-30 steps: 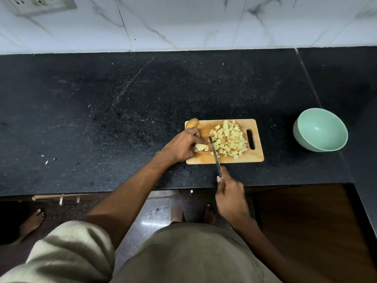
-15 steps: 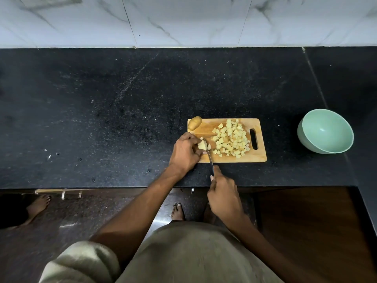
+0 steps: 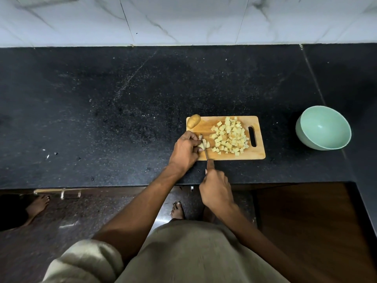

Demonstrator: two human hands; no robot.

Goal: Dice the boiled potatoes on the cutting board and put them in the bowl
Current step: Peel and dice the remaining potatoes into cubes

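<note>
A wooden cutting board (image 3: 258, 155) lies near the front edge of the black counter. A pile of pale diced potato (image 3: 230, 137) covers its right half. One whole unpeeled potato (image 3: 193, 121) sits at the board's far left corner. My left hand (image 3: 186, 151) pinches a small potato piece (image 3: 204, 144) at the board's left side. My right hand (image 3: 216, 188) grips the handle of a knife (image 3: 204, 149), whose blade lies against that piece beside my left fingers. The mint green bowl (image 3: 323, 127) stands empty to the right of the board.
The black counter (image 3: 102, 119) extends far to the left, with a few crumbs on it. A white marble wall runs behind. The counter turns toward me at the right. Bare feet (image 3: 36, 207) show on the floor below the edge.
The knife blade has shifted left along the potato piece, closer to my left fingers. My right hand has moved slightly left with it.
</note>
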